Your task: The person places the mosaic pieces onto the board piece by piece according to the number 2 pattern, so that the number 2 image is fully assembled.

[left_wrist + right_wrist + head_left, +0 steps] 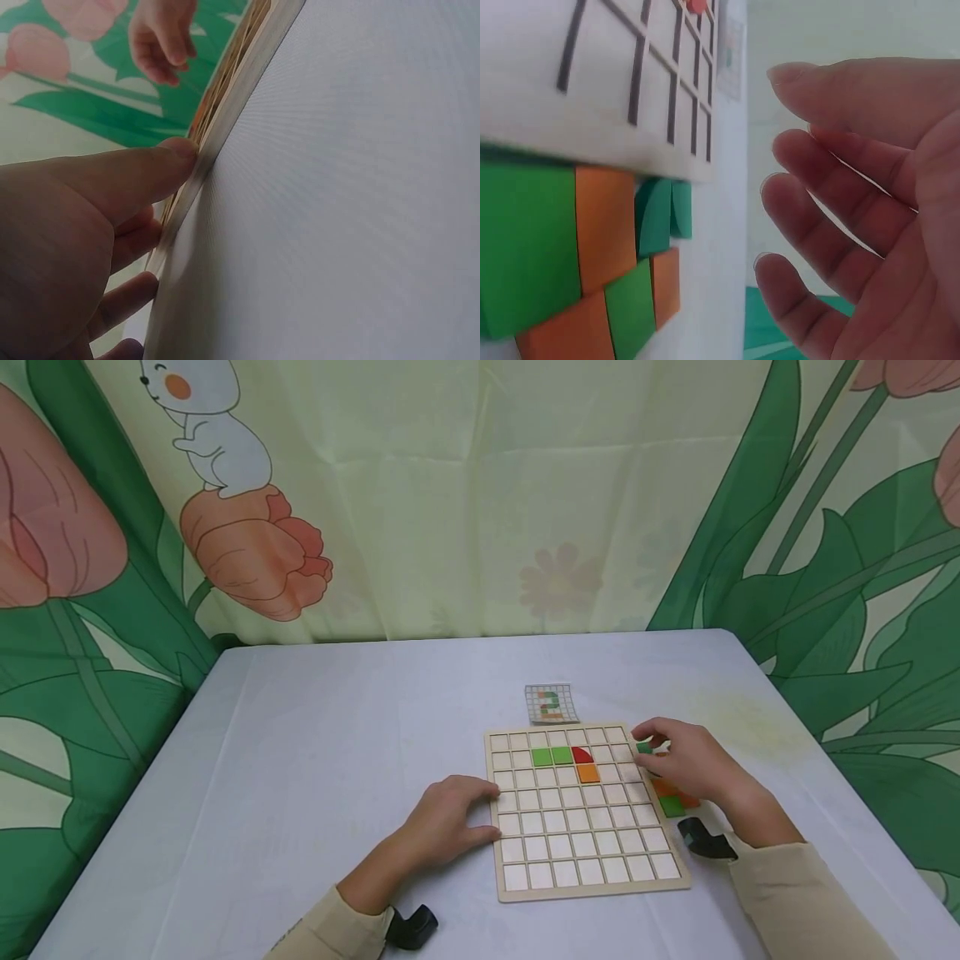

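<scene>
A wooden grid board [592, 892] with white cells lies on the table. In its upper rows sit two green square tiles [562, 756], a red quarter-round tile [581, 755] and an orange square tile [588, 773]. My left hand [448, 818] rests at the board's left edge, thumb and fingertips touching its wooden side [225, 127]. Beside the right edge, my right hand [693, 762] hovers with fingers loosely bent and nothing between them, as the right wrist view shows. Under it lie loose tiles: green squares [529, 240], orange squares [605, 225] and dark green rounded pieces [654, 217].
A small printed pattern card [552, 703] lies just beyond the board's far edge. White cloth [337, 735] covers the table. Behind it hangs a curtain [465, 527] with flowers and leaves. Black wrist devices [411, 928] sit at both cuffs.
</scene>
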Demonstrator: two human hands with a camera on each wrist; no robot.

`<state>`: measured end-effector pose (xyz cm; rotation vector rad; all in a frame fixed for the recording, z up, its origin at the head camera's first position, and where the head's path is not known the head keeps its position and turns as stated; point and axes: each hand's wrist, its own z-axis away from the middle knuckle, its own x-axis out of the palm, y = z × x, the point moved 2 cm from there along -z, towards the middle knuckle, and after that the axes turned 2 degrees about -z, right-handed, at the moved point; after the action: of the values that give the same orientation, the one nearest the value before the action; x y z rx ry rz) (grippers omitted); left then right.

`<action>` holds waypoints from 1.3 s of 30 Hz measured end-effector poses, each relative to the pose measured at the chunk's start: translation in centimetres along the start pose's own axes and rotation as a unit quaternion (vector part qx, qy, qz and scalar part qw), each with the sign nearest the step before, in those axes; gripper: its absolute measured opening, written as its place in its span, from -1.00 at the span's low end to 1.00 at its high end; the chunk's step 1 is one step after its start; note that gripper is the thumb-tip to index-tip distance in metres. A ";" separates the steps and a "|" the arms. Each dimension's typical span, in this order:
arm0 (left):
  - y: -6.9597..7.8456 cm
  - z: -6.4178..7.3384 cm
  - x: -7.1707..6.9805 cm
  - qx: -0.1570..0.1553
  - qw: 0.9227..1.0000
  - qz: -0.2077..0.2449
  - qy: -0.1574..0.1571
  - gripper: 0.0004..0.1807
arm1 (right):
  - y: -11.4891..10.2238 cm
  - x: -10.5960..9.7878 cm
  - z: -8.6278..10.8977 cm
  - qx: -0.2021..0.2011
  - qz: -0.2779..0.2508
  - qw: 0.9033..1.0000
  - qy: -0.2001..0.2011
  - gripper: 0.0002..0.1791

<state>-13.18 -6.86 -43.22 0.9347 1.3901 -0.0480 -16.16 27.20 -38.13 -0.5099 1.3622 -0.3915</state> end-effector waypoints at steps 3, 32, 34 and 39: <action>0.0 0.0 0.0 0.000 1.000 0.000 0.000 -0.50 | 0.6 -0.3 -0.1 0.012 0.003 1.000 0.000 -0.55; 0.1 0.0 0.0 0.004 1.000 -0.005 -0.001 -0.49 | 3.3 0.1 -1.7 0.070 0.030 0.997 -0.023 -0.51; 0.1 0.0 0.0 0.002 1.000 -0.006 -0.002 -0.49 | 3.2 0.1 -1.7 0.070 0.030 0.997 -0.026 -0.50; 0.1 0.0 0.0 0.001 1.000 -0.005 -0.002 -0.49 | 2.9 -0.1 -1.8 0.069 0.035 0.997 -0.025 -0.52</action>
<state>-13.14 -6.77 -43.17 0.9285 1.3917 -0.0596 -17.98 29.47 -39.94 -0.3541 1.2919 -0.4091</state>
